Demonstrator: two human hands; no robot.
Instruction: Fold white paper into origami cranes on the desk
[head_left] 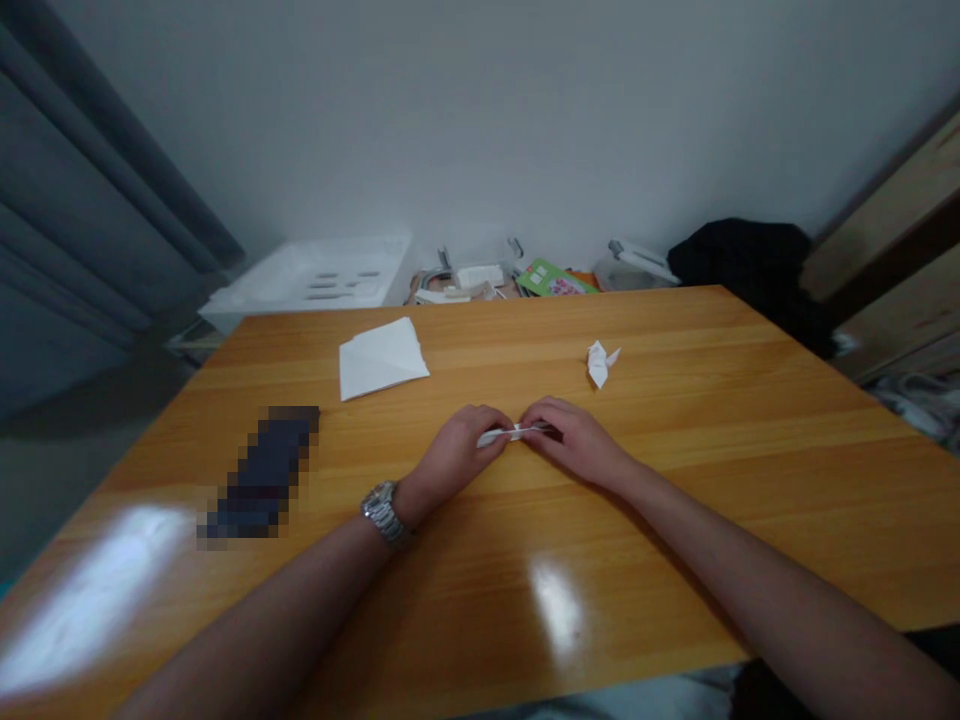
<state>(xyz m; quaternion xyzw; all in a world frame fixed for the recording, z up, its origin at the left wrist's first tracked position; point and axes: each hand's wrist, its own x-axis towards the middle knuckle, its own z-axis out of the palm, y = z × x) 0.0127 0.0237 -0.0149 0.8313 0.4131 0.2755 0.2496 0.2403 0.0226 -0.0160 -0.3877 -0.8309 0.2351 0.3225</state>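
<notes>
Between my two hands, just above the middle of the wooden table (pixel 465 570), is a small piece of folded white paper (pixel 516 432). My left hand (pixel 465 440), with a metal watch (pixel 382 510) on its wrist, pinches the paper's left end. The right end is gripped by the fingers of my right hand (pixel 574 440). My fingers hide much of the paper, so its full shape cannot be made out. Beyond my right hand lies a small folded white paper figure (pixel 599 364). Past my left hand rests a stack of white paper sheets (pixel 382 358).
A dark pixelated object (pixel 262 475) lies on the table's left side. Behind the far edge are a white tray (pixel 300 280), a green booklet (pixel 555 280), assorted small items and a black cloth heap (pixel 739 260). A grey curtain (pixel 97 190) hangs at the left.
</notes>
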